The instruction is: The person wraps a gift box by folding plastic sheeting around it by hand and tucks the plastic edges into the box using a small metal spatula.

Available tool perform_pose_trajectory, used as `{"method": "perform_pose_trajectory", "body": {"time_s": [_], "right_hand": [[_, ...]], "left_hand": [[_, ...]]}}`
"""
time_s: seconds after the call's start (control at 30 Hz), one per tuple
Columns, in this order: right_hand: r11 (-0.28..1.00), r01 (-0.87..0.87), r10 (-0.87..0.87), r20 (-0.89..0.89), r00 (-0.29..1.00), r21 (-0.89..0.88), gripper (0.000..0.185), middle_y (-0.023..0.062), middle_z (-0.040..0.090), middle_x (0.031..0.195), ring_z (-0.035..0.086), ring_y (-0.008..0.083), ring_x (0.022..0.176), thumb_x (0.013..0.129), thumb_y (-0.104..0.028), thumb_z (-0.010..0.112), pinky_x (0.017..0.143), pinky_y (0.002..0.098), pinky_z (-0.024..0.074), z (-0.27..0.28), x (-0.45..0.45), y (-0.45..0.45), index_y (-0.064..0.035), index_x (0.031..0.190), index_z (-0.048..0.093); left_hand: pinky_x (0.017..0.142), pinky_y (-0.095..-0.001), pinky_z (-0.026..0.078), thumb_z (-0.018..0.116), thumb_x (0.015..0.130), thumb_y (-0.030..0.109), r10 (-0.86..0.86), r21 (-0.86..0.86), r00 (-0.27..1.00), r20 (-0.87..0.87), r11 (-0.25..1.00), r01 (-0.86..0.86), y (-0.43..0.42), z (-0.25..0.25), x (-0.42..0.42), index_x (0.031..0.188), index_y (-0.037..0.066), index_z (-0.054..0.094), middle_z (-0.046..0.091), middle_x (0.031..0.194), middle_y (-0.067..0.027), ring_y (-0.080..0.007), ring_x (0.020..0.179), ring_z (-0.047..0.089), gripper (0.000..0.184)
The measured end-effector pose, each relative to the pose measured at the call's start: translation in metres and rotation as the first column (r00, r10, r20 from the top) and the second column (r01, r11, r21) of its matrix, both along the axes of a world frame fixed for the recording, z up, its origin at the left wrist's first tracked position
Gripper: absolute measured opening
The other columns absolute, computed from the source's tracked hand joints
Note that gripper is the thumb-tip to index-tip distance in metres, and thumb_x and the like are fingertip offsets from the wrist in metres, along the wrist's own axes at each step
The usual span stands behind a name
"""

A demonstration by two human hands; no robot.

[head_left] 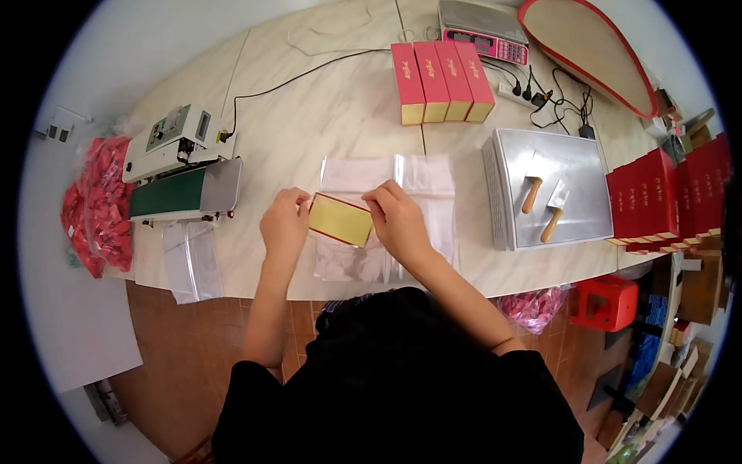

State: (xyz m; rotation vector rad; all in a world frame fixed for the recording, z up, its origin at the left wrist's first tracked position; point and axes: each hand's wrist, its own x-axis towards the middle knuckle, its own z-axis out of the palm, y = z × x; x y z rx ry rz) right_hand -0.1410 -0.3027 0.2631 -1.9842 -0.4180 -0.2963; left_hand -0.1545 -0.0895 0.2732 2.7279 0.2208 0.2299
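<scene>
Left hand [287,222] and right hand [399,223] pinch a yellow box [340,220].
It hides some plastic bags [427,189]; at six o'clock, dark clothing [394,363] covers table edge [247,295].

So the surface [286,116] has a smooth, marble-look finish with a slight sheen. The grey case [572,205] looks like shiny metal on top, and the two scrapers [555,210] on it pair bright metal blades with wooden handles. The bags [429,185] are clear glossy plastic, the stool [610,303] is red plastic, and the black shirt [402,379] is matt cloth.
</scene>
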Motion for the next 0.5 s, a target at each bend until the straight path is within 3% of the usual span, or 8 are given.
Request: {"method": "perform_pose_trajectory", "body": {"time_s": [0.2, 0.27, 0.3, 0.33, 0.37, 0.4, 0.47, 0.5], "right_hand": [[1.000, 0.015, -0.015, -0.013, 1.000, -0.014, 0.010, 0.0103, 0.060, 0.090, 0.062, 0.0313, 0.076, 0.083, -0.005, 0.069, 0.065, 0.0382, 0.0511, -0.004, -0.004, -0.048, -0.0035, 0.091, 0.064], [0.995, -0.090, 0.093, 0.064, 0.994, -0.048, 0.024, 0.0124, 0.059, 0.096, 0.061, 0.0316, 0.084, 0.079, -0.007, 0.073, 0.071, 0.0393, 0.0512, -0.001, -0.014, -0.062, -0.0061, 0.102, 0.066], [0.982, -0.182, 0.183, 0.019, 0.983, -0.055, 0.043, 0.0170, 0.056, 0.116, 0.057, 0.0341, 0.104, 0.075, -0.007, 0.077, 0.087, 0.0411, 0.0494, -0.004, -0.021, -0.064, -0.0091, 0.116, 0.064], [0.981, -0.183, 0.184, 0.012, 0.983, -0.058, 0.043, 0.0170, 0.056, 0.116, 0.057, 0.0341, 0.104, 0.075, -0.007, 0.077, 0.087, 0.0411, 0.0494, -0.002, -0.024, -0.063, -0.0091, 0.116, 0.064], [0.965, -0.222, 0.238, 0.115, 0.964, -0.137, 0.049, 0.0185, 0.052, 0.125, 0.054, 0.0362, 0.109, 0.073, -0.007, 0.077, 0.092, 0.0432, 0.0472, 0.005, -0.026, -0.059, -0.0103, 0.119, 0.063], [0.944, -0.251, 0.296, 0.214, 0.931, -0.216, 0.054, 0.0200, 0.048, 0.134, 0.051, 0.0384, 0.115, 0.071, -0.006, 0.077, 0.097, 0.0453, 0.0451, 0.009, -0.026, -0.053, -0.0114, 0.123, 0.062], [0.934, -0.290, 0.331, 0.199, 0.922, -0.211, 0.057, 0.0189, 0.042, 0.143, 0.047, 0.0402, 0.122, 0.069, -0.001, 0.074, 0.103, 0.0481, 0.0403, 0.001, -0.022, -0.048, -0.0128, 0.123, 0.062], [0.932, -0.303, 0.344, 0.224, 0.912, -0.198, 0.056, 0.0190, 0.044, 0.141, 0.048, 0.0401, 0.121, 0.068, 0.001, 0.072, 0.102, 0.0479, 0.0408, 0.002, -0.019, -0.047, -0.0123, 0.122, 0.062]], "left_hand": [[0.065, -0.0367, 0.050, 0.068, 0.087, 0.013, 0.044, -0.022, 0.998, 0.035, 0.999, -0.043, 0.011, 0.015, -0.001, 0.087, 0.006, 0.068, 0.067, 0.084, -0.0074, -0.0244, 0.071, 0.066, 0.007], [0.063, -0.0355, 0.049, 0.068, 0.088, 0.014, 0.057, -0.023, 0.997, 0.055, 0.998, -0.056, 0.007, 0.016, -0.003, 0.089, 0.006, 0.068, 0.066, 0.081, -0.0071, -0.0234, 0.068, 0.065, 0.008], [0.064, -0.0347, 0.050, 0.067, 0.088, 0.015, 0.035, -0.029, 0.995, 0.091, 0.999, -0.032, 0.008, 0.016, -0.002, 0.090, 0.006, 0.067, 0.066, 0.081, -0.0075, -0.0229, 0.069, 0.065, 0.009], [0.065, -0.0338, 0.050, 0.067, 0.089, 0.016, 0.014, -0.034, 0.991, 0.131, 0.999, -0.009, 0.006, 0.016, -0.002, 0.092, 0.006, 0.067, 0.065, 0.082, -0.0079, -0.0224, 0.070, 0.065, 0.010], [0.076, -0.0358, 0.051, 0.069, 0.088, 0.016, -0.010, -0.124, 0.976, 0.216, 0.992, 0.038, 0.001, 0.019, -0.004, 0.095, 0.007, 0.067, 0.065, 0.087, -0.0080, -0.0225, 0.079, 0.064, 0.012], [0.076, -0.0358, 0.051, 0.069, 0.088, 0.016, -0.011, -0.123, 0.977, 0.215, 0.992, 0.038, -0.004, 0.027, -0.006, 0.095, 0.007, 0.067, 0.065, 0.087, -0.0080, -0.0225, 0.079, 0.064, 0.012], [0.089, -0.0396, 0.047, 0.072, 0.084, 0.017, -0.481, 0.272, 0.828, 0.288, 0.870, 0.411, -0.015, 0.046, -0.016, 0.095, 0.007, 0.068, 0.065, 0.091, -0.0068, -0.0222, 0.090, 0.062, 0.015], [0.089, -0.0396, 0.047, 0.072, 0.084, 0.017, -0.478, 0.278, 0.831, 0.284, 0.871, 0.406, -0.023, 0.046, -0.023, 0.095, 0.007, 0.068, 0.065, 0.091, -0.0068, -0.0222, 0.090, 0.062, 0.015]]}}
